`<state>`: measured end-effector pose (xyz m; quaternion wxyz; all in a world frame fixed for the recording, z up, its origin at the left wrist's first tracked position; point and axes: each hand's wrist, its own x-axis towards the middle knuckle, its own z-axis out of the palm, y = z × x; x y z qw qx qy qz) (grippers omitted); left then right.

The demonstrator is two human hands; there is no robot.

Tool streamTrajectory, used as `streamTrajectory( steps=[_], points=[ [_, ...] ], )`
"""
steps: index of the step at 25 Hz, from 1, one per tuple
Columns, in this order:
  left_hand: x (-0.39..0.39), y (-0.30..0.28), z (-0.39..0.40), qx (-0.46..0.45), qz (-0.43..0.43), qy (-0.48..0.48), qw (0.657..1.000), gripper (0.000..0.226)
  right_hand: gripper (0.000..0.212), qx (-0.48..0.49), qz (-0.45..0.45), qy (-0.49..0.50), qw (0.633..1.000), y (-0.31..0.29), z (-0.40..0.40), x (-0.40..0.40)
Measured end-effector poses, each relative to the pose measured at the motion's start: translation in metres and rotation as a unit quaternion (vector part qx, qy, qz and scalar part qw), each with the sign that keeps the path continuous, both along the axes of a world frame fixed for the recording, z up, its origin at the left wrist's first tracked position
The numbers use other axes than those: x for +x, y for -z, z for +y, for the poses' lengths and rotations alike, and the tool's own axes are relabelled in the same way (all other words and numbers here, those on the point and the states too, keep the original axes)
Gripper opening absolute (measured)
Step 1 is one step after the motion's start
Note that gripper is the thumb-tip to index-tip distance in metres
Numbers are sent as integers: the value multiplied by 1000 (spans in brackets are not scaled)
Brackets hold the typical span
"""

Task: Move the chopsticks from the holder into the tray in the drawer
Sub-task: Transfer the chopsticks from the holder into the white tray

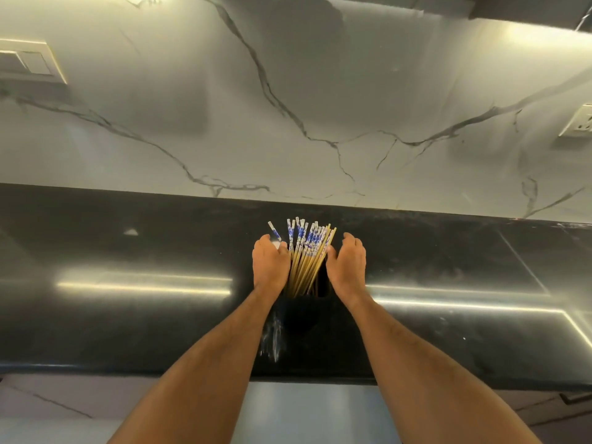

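A bundle of several wooden chopsticks point(308, 257) with blue-and-white patterned tops stands upright in a dark holder point(301, 312) on the black countertop. One chopstick leans out to the left. My left hand point(270, 262) is against the left side of the bundle, fingers curling toward it. On the bundle's right side is my right hand point(348, 265), its fingers loosely bent and touching the sticks. The drawer and its tray are out of view.
The black glossy countertop point(128, 299) runs across the frame, backed by a white marble wall point(288, 107). A switch plate point(28, 59) sits on the wall at left and a socket point(579, 120) at right. The counter's front edge lies below my forearms.
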<state>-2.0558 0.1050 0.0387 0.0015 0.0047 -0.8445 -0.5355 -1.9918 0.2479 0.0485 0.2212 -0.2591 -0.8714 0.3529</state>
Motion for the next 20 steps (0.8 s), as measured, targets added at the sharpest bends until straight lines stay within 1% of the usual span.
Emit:
streamTrajectory(
  steps=[1, 2, 4, 7, 10, 17, 20],
  points=[
    [-7, 2, 4, 9, -4, -5, 1000, 7, 47, -47, -10, 7, 999, 4, 4, -7],
    [-13, 3, 6, 11, -8, -9, 1000, 4, 45, -95, -12, 11, 995, 6, 6, -14],
    [-22, 8, 10, 4, -20, -12, 1000, 9, 33, -152, -10, 14, 988, 9, 8, -25],
    [-31, 15, 16, -5, -31, 3, 999, 13, 14, -159, -10, 21, 987, 11, 8, -36],
    [-35, 18, 19, -13, -32, 24, 999, 16, 6, -163, -4, 21, 986, 12, 8, -40],
    [-36, 17, 23, -24, -11, 70, 997, 14, 7, -203, -3, 41, 978, 12, 7, -44],
    [-36, 16, 22, -40, -12, 78, 996, 15, 8, -196, 7, 12, 981, 11, 3, -45]
  ],
)
